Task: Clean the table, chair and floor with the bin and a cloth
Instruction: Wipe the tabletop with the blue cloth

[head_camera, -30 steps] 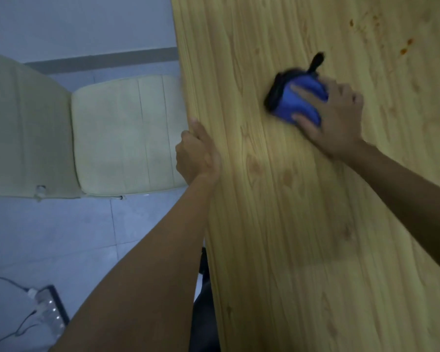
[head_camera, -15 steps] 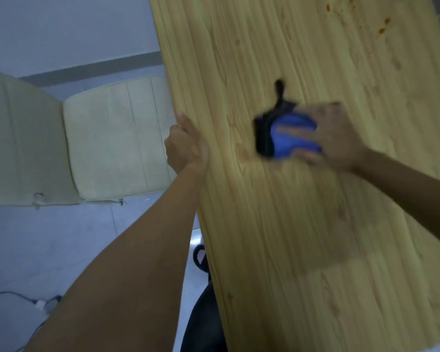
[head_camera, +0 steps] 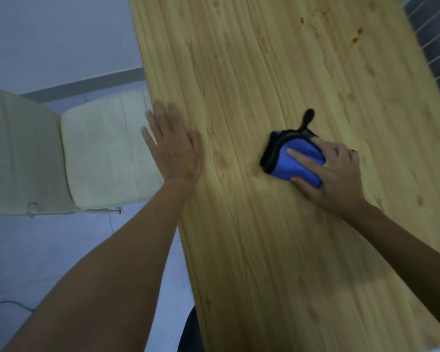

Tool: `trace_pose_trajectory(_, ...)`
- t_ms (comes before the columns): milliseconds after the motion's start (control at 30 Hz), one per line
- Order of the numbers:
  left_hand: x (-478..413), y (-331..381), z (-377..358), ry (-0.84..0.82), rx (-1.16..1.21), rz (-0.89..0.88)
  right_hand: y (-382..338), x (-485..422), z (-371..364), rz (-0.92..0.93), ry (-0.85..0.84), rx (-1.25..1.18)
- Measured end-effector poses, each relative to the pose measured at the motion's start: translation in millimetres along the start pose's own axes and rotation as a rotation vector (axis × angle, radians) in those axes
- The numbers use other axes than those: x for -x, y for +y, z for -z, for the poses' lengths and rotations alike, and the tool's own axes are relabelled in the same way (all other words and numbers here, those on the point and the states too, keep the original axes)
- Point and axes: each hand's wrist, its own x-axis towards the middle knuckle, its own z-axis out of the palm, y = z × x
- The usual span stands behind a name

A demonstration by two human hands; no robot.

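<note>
Gripping bunched blue cloth (head_camera: 299, 161) on wood-grain table (head_camera: 264, 250) — right hand (head_camera: 338, 174).

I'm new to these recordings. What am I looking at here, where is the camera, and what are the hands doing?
No machine here: a person works bare-handed, and every picture comes from one camera worn on the head, looking down. The left hand lies flat at the edge of the light wooden table. The right hand holds a bunched blue cloth with black trim against the tabletop, thumb and fingers around it. Small orange stains sit near the far end. Beside the table stands a cream cushioned chair on a pale tiled floor.
</note>
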Motion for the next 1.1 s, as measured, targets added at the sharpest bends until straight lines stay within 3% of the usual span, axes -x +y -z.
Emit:
trace_pose_trajectory(100, -9, 14, -4, -0.064, -0.052, -0.085, 23, -13, -1, -0.208, -0.025, -0.020)
trace_pose_trajectory(400, -76, 160, -38, -0.145, -0.026, -0.128, 111, -94, -17, -0.353, -0.022, 0.026)
trace_pose_trajectory(633, -120, 178, -54, -0.097, -0.104, -0.001, 218, -185, -33, -0.520, -0.002, -0.005)
trace_pose_trajectory(767, -120, 178, -54, -0.072, -0.102, -0.006, 224, -241, -38, -0.680, -0.047, -0.037)
trace_pose_trajectory(867, -120, 176, -54, -0.064, -0.083, -0.008, 182, -251, -39, -0.495, -0.068, -0.039)
trace_pose_trajectory(1000, -115, 175, -54, -0.042, -0.063, -0.008, 171, -200, -32, 0.208, -0.072, 0.023)
trace_pose_trajectory(1033, -116, 176, -54, -0.038, -0.064, -0.008, 185, -194, -29, 0.257, -0.080, 0.028)
trace_pose_trajectory(1100, -118, 176, -55, -0.037, -0.071, 0.000, 215, -204, -31, 0.104, -0.045, 0.048)
